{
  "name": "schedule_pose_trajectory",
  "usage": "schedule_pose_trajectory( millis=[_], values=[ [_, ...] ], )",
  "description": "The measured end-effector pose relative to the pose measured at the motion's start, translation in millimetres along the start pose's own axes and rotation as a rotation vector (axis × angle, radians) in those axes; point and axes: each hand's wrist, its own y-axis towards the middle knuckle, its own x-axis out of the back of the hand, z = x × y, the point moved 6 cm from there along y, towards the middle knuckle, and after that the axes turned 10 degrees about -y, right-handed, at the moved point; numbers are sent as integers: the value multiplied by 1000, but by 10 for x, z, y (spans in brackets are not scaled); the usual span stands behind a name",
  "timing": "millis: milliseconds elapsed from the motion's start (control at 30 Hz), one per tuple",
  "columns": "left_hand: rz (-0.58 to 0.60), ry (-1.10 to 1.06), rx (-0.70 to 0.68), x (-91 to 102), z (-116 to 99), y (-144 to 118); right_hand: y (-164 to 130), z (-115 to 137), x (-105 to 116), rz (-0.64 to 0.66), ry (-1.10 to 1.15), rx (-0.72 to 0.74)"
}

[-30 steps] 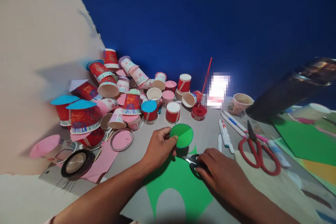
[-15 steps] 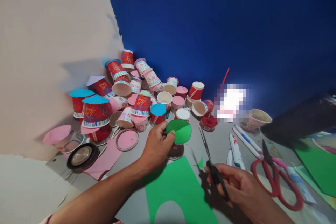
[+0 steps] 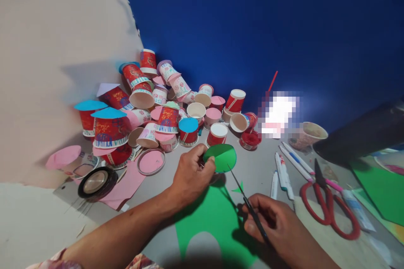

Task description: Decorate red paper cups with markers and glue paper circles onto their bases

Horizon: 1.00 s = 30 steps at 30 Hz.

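A round green paper disc (image 3: 222, 157) with a dark edge line is pinched between the thumb and fingers of my left hand (image 3: 192, 174). My right hand (image 3: 268, 222) grips black-handled scissors (image 3: 248, 204), whose narrow blades point up and left. Their tips appear at the lower edge of the disc; whether they touch it I cannot tell. Under both hands lies a green paper sheet (image 3: 202, 214) with a rounded piece cut out of its near side. A small green scrap (image 3: 239, 188) rests beside the blades.
Decorated paper cups (image 3: 110, 128) are heaped at the back left. A tape roll (image 3: 97, 181) and pink paper (image 3: 126, 187) lie at left. On the right are markers (image 3: 284, 174), red-handled scissors (image 3: 330, 208), a paper cup (image 3: 311, 134) and a red pot (image 3: 250, 139).
The scissors have swung left and their tips have come to the disc's lower edge. My left hand holds the disc slightly further right, and the view has shifted a little.
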Motion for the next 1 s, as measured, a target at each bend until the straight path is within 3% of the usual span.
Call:
schedule_pose_trajectory(
  millis=[233, 400, 633, 1000],
  values=[
    [121, -98, 52, -73, -13, -53, 23, -8, -5, 37, 6, -40],
    [143, -141, 117, -75, 15, -67, 15, 0, -18, 60, 25, -68],
    [207, -369, 245, -123, -23, -66, 21, -34, -12, 62, 55, -64],
    [281, -483, 404, -176, 97, -63, 28, -58, -32, 87, 79, -46]
  ],
)
